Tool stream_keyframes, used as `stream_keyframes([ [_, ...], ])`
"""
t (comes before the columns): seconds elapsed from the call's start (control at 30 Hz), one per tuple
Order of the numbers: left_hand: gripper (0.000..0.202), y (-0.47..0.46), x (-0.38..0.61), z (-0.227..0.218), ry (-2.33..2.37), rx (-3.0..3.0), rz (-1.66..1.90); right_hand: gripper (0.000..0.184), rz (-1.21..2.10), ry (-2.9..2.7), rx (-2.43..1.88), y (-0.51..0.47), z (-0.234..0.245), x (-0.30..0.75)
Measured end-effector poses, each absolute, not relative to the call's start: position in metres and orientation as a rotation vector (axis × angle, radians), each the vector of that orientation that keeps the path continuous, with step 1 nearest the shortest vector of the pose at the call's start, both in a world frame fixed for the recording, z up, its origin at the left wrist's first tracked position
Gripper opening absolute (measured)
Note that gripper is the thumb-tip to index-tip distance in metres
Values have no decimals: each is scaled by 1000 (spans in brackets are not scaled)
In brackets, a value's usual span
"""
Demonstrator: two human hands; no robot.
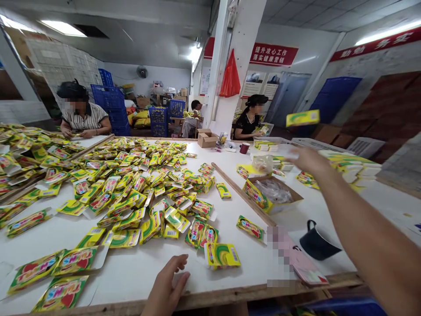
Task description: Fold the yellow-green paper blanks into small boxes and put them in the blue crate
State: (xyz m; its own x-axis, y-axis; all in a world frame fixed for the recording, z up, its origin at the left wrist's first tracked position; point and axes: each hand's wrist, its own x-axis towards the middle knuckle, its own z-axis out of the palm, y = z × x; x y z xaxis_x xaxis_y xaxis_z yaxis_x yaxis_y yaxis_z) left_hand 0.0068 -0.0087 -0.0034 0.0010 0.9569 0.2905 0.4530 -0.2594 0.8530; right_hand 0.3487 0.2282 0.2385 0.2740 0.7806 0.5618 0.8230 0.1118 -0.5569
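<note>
My left hand hovers over the table's near edge, fingers loosely curved, thumb apart, holding nothing. Just right of it lies a small yellow-green candy box. My right hand reaches out over the right side of the table. Motion blurs it, but its fingers look stretched out. Above it, a yellow-green box hangs in the air, apart from the hand. A large spread of similar boxes, several with flaps open, covers the left and middle of the white tabletop.
A wooden strip divides the table. To its right stand an open carton holding clear plastic, a dark mug, a pink phone and stacked boxes. Co-workers sit at the back left, centre and right.
</note>
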Motion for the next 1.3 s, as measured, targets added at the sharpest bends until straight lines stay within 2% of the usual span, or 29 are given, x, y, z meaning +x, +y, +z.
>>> stream_keyframes([
  [0.07, 29, -8, 5, -5, 1463, 1735, 1215, 55, 75, -1675, -1718, 237, 228, 349],
  [0.17, 24, -7, 3, -4, 1467, 1710, 1165, 23, 336, -1938, -1715, 227, 184, 341],
  [0.23, 23, -6, 4, -2, 1450, 1705, 1123, 13, 480, -2044, -1665, 210, 154, 334],
  [0.43, 20, -7, 7, 3, 1438, 1703, 1099, 26, 682, -2176, -1556, 172, 119, 315],
  [0.63, 18, -10, 6, 7, 1457, 1709, 1102, 29, 831, -2355, -1517, 145, 90, 279],
  [0.77, 17, -10, 5, 8, 1445, 1707, 1124, 29, 748, -2479, -1444, 125, 71, 256],
  [0.83, 18, -11, 5, 9, 1436, 1701, 1156, 37, 667, -2539, -1446, 116, 64, 248],
  [0.97, 18, -11, 4, 11, 1430, 1693, 1178, 67, 530, -2598, -1528, 102, 54, 238],
  [1.03, 18, -11, 4, 12, 1432, 1685, 1187, 72, 470, -2621, -1508, 96, 51, 236],
  [1.1, 18, -10, 4, 11, 1428, 1667, 1184, 66, 433, -2633, -1489, 92, 49, 235],
  [1.3, 21, -9, 3, 10, 1432, 1602, 1120, 29, 504, -2428, -1407, 83, 53, 233],
])
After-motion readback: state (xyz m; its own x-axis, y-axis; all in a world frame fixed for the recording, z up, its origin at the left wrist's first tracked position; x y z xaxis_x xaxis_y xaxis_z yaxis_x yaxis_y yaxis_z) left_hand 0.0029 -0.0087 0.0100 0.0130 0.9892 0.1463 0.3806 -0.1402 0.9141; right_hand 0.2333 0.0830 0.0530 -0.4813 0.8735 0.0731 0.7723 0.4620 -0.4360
